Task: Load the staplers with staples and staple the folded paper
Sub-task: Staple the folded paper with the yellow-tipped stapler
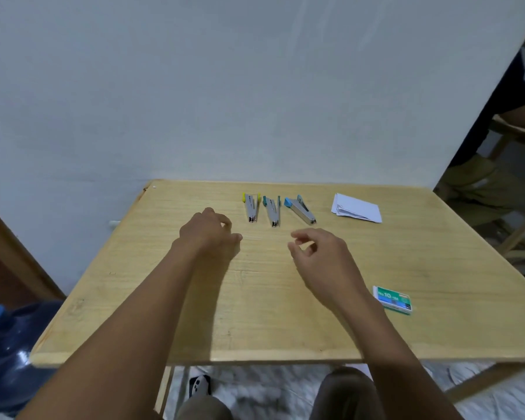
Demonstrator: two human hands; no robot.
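Note:
Three small staplers lie side by side at the far middle of the wooden table (134, 298): a yellow one (251, 207), a teal one (272, 211) and a blue one (301, 210). Folded white paper (356, 208) rests to their right. A green staple box (394, 299) sits near the right front. My left hand (209, 234) hovers just left of the yellow stapler, fingers loosely curled, holding nothing. My right hand (322, 256) hovers in front of the blue stapler, fingers apart and bent, empty.
A blue water jug (6, 353) stands on the floor at the left. A wall rises right behind the table. Another person sits on a wooden chair (515, 140) at the far right. A phone (199, 386) lies on the floor under the table's front edge.

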